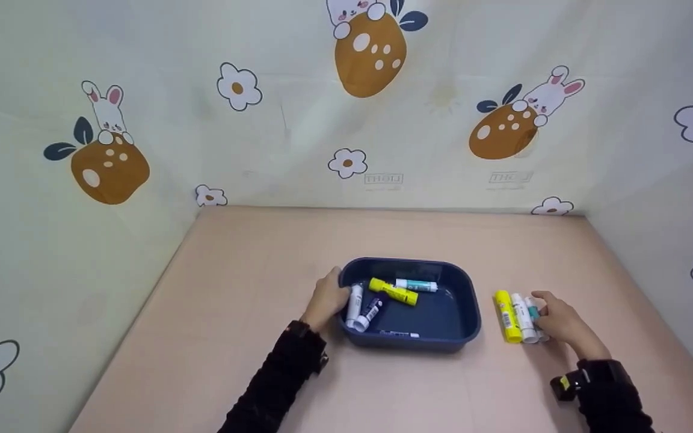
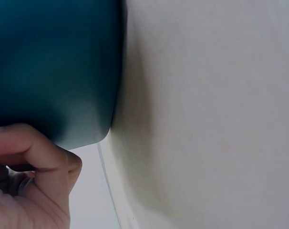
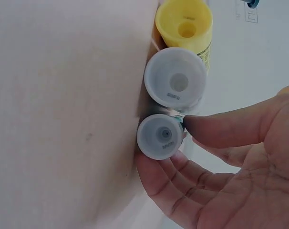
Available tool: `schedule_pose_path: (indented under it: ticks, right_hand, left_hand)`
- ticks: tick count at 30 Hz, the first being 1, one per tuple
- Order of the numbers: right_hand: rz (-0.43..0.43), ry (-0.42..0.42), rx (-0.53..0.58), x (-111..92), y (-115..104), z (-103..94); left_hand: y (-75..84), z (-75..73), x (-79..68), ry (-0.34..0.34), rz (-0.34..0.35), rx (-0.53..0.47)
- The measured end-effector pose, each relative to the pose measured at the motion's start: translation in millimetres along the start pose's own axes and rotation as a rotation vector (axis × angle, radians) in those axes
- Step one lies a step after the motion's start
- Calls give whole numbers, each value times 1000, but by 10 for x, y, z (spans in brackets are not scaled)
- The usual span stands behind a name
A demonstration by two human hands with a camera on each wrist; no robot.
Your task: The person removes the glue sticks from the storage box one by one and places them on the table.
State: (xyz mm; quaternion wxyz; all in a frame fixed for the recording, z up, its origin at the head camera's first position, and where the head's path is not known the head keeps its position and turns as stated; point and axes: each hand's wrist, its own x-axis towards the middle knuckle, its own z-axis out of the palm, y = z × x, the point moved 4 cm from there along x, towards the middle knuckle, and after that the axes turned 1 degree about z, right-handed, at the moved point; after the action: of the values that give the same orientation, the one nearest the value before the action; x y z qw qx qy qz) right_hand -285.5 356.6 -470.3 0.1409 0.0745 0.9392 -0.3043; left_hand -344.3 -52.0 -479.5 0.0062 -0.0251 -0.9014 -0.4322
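My left hand [image 1: 326, 299] grips the left rim of a dark blue plastic bin [image 1: 470, 313]; in the left wrist view its curled fingers meet the bin's outer wall [image 2: 54, 71]. Beside the bin, three glue sticks lie in a row: a yellow glue stick [image 1: 508, 316], a white glue stick [image 1: 524, 319] and a smaller white-and-teal glue stick [image 1: 533, 310]. My right hand [image 1: 563, 322] holds the white-and-teal one between thumb and fingers. The right wrist view shows its round end [image 3: 159, 137] close beside the white stick's end [image 3: 175, 78].
Inside the bin lie a yellow glue stick [image 1: 393, 291], a white-and-teal one [image 1: 417, 285], a white one [image 1: 354, 305], a purple-and-white one [image 1: 372, 313] and a small tube [image 1: 399, 334] by the front wall. Patterned cloth walls [image 1: 286, 138] enclose the table [image 1: 250, 240].
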Motion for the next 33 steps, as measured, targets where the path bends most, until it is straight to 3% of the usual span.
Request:
schedule_pose_path:
  ticks: [15, 23, 33]
  right_hand:
    - [-60, 88, -105, -90, -225, -129]
    - [-205, 171, -124, -232, -629, -86]
    - [-376, 187, -106, -364, -1204, 133]
  left_hand:
    - [-8, 11, 4, -6, -22, -12]
    - [-7, 5, -2, 9, -7, -4]
    - [-28, 15, 21, 12, -11, 14]
